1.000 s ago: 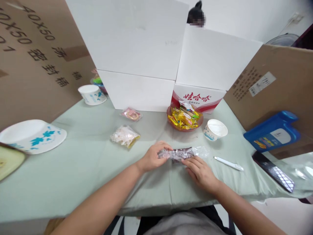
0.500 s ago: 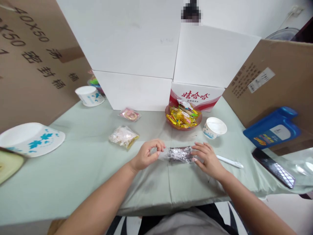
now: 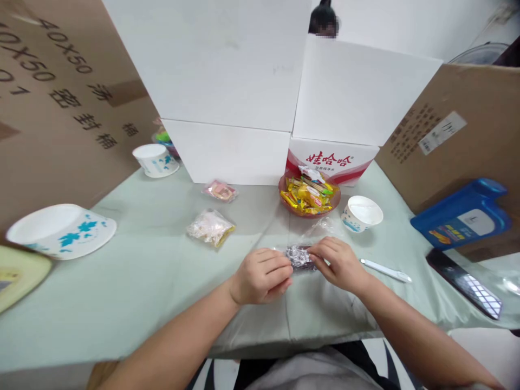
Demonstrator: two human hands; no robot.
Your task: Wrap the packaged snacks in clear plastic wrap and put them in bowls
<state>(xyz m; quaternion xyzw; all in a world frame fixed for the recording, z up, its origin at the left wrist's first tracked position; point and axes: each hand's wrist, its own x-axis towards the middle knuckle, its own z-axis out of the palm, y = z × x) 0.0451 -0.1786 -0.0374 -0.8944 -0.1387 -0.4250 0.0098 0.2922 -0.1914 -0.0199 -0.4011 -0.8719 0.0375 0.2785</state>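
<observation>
My left hand (image 3: 262,274) and my right hand (image 3: 338,262) are both closed on a small dark snack in a clear crinkly plastic wrapper (image 3: 300,254), held just above the pale green tablecloth (image 3: 142,271). The left fingers curl over the wrapper's left end. The right fingers pinch its right end, and loose clear plastic (image 3: 320,226) sticks up behind them.
A red bowl of yellow wrapped sweets (image 3: 309,196) and a paper cup (image 3: 361,213) stand just beyond my hands. Two bagged snacks (image 3: 210,227) (image 3: 220,190) lie to the left, a white pen (image 3: 385,270) and a phone (image 3: 467,284) to the right. White boxes (image 3: 227,92) and cardboard wall in the table.
My hands have drawn closer together over the wrapper. The left hand now covers its left end, and the loose plastic at the right end has lifted upward.
</observation>
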